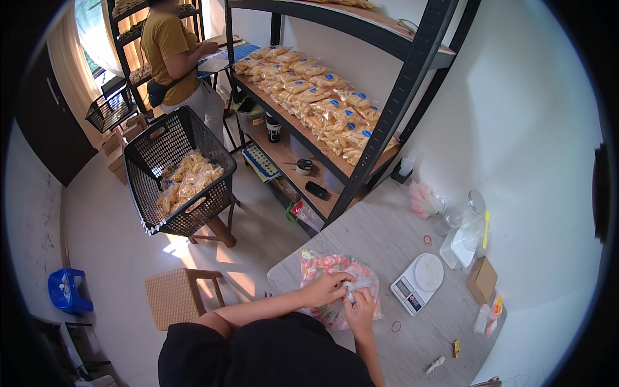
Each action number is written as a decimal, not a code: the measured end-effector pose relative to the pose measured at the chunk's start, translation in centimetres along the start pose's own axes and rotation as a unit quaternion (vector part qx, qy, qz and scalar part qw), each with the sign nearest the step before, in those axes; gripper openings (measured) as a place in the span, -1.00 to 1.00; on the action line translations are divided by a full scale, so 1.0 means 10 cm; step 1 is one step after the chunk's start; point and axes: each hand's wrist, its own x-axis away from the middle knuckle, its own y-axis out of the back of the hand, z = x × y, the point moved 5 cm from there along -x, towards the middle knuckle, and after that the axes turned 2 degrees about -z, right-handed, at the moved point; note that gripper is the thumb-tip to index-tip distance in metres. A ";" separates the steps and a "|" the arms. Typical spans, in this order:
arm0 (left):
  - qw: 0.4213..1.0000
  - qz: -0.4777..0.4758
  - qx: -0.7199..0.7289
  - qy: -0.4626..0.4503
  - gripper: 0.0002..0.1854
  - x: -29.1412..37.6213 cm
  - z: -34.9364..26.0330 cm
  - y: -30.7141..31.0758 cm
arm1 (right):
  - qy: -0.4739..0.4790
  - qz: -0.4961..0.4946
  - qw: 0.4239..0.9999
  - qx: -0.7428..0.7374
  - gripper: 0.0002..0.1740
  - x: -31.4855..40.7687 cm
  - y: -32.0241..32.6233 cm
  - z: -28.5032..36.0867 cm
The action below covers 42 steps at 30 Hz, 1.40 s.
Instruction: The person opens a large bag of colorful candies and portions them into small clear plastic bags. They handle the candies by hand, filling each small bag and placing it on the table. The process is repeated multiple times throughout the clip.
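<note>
A clear plastic bag (pixel 333 263) filled with small red, white and green pieces lies on the grey wood-grain table (pixel 367 232) in front of me. My left hand (pixel 329 289) pinches the gathered neck of the bag from the left. From the right, my right hand (pixel 360 307) has its fingers on the same twisted plastic. The two hands nearly touch over the bag's middle. A white digital kitchen scale (pixel 417 284) stands just right of the bag. Rubber bands (pixel 396 326) lie on the table near it.
Right of the scale are a plastic tub (pixel 457 249), jars and a small cardboard box (pixel 482 280). Beyond the table stands a black shelf with many snack packets (pixel 309 92). At left are a black plastic basket (pixel 179 174) of packets and a woven stool (pixel 171 297). A co-worker (pixel 176 58) stands farther back.
</note>
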 end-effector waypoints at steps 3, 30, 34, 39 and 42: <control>0.997 0.052 0.053 0.010 -0.62 -0.03 0.15 -0.03 | 0.011 -0.001 0.999 -0.044 -0.80 0.05 -0.02 -0.07; 0.989 0.091 -0.049 -0.103 -0.54 -0.34 0.03 0.08 | 0.176 -0.004 0.971 0.161 -0.84 0.23 0.13 0.17; 0.974 0.082 -0.116 -0.177 -0.56 -0.33 0.04 0.06 | 0.105 -0.113 0.985 0.075 -0.83 0.39 0.14 0.02; 0.979 0.141 -0.096 -0.114 -0.64 -0.31 0.11 0.10 | 0.030 -0.146 0.987 0.053 -0.76 0.26 0.15 0.08; 0.997 0.047 -0.016 -0.059 -0.76 -0.24 0.07 0.15 | 0.054 -0.126 0.988 0.077 -0.71 0.16 0.20 0.26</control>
